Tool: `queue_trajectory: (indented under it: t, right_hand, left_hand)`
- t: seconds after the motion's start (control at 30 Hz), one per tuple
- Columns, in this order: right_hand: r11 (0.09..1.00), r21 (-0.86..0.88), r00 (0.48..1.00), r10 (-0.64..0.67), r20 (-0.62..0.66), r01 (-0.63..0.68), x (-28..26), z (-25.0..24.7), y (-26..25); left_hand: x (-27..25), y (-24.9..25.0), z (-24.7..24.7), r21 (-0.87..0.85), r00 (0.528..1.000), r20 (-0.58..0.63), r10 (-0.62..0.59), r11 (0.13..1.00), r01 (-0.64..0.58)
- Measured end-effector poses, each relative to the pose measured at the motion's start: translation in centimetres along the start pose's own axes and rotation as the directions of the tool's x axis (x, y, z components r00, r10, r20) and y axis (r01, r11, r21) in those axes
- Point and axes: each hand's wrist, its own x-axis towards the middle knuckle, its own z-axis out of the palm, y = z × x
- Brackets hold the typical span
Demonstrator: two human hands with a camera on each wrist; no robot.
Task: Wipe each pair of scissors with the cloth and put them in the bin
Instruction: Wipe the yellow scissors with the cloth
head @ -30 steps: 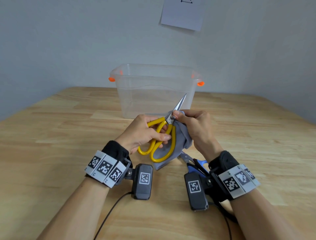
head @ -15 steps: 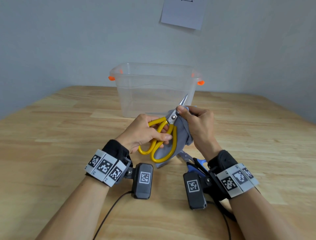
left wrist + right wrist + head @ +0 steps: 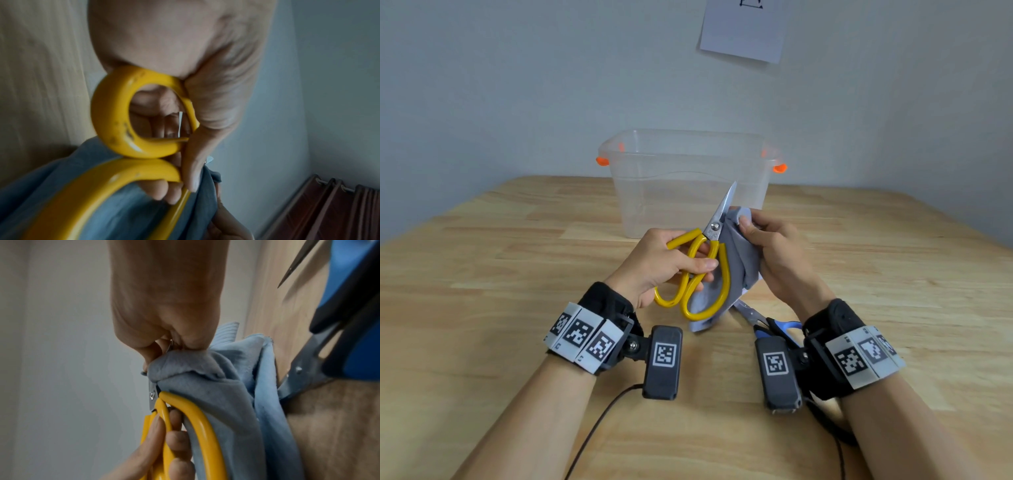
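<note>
My left hand (image 3: 671, 263) grips the yellow-handled scissors (image 3: 705, 270) by their loops, blades closed and pointing up toward the bin. My right hand (image 3: 767, 246) holds the grey-blue cloth (image 3: 736, 253) bunched against the right side of the blades near the pivot. In the left wrist view my fingers curl round the yellow loops (image 3: 115, 123) with the cloth (image 3: 123, 211) behind them. The right wrist view shows the cloth (image 3: 205, 382) pinched at the pivot above the yellow handle (image 3: 197, 415). The clear plastic bin (image 3: 688, 181) stands just behind the hands.
A second pair of scissors with blue and black handles (image 3: 774, 323) lies on the wooden table (image 3: 482, 274) under my right wrist, seen close in the right wrist view (image 3: 349, 337). A paper sheet (image 3: 743, 27) hangs on the wall.
My right hand with the cloth has slid up along the blades and then off to their right side. The scissors have tilted slightly more upright; the left grip is unchanged.
</note>
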Motion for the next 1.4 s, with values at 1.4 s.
queue_trajectory:
  t: [1.4]
  right_hand:
    - [0.921,-0.389,0.981,-0.100,-0.164,0.029,-0.3,1.3,0.3]
  left_hand:
    - [0.0,-0.4,0.5,0.120,0.999,0.042,0.022,0.992,-0.027]
